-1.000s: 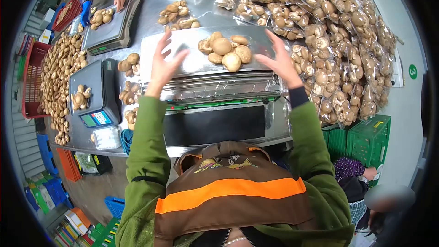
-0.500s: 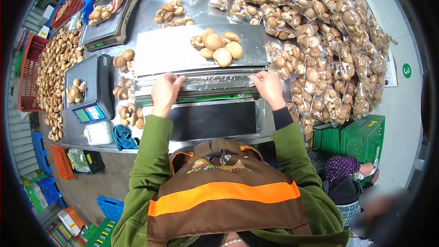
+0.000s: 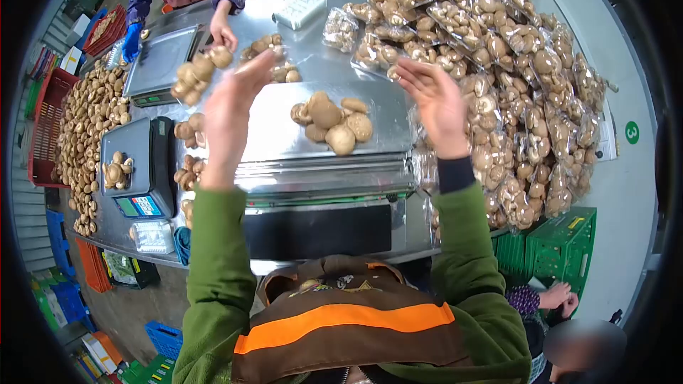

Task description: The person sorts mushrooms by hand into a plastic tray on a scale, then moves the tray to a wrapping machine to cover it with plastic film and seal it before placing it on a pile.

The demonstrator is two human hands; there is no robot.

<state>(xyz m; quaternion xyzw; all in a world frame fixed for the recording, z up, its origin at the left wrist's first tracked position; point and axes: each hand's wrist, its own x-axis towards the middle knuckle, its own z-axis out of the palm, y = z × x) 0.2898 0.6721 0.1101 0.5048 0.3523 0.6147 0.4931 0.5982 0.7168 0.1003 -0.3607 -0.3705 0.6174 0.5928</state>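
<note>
My left hand (image 3: pixel 236 103), blurred by motion, is raised above the left side of the metal wrapping plate (image 3: pixel 277 131). Opposite it, my right hand (image 3: pixel 440 107) is over the plate's right edge, close to the bagged mushrooms. The fingers of both hands are closed at the ends of clear plastic film, which is barely visible between them. Below and between my hands a pile of shiitake mushrooms (image 3: pixel 334 122) rests on the plate. In front of the plate are the film roller (image 3: pixel 320 179) and a black pad (image 3: pixel 320 231).
Packed mushrooms (image 3: pixel 498 92) are heaped at right; loose ones (image 3: pixel 92 121) at left. A scale (image 3: pixel 139 149) carries mushrooms. Across the table a co-worker's hand (image 3: pixel 222 28) is at a mushroom cluster (image 3: pixel 196 78) beside another scale (image 3: pixel 160 64). Another person's hands (image 3: pixel 558 299) are near green crates (image 3: pixel 562 242).
Both my hands have moved up and forward from the roller past the mushroom pile. The co-worker's cluster has come off the far scale. The view has tilted, so the table appears lower.
</note>
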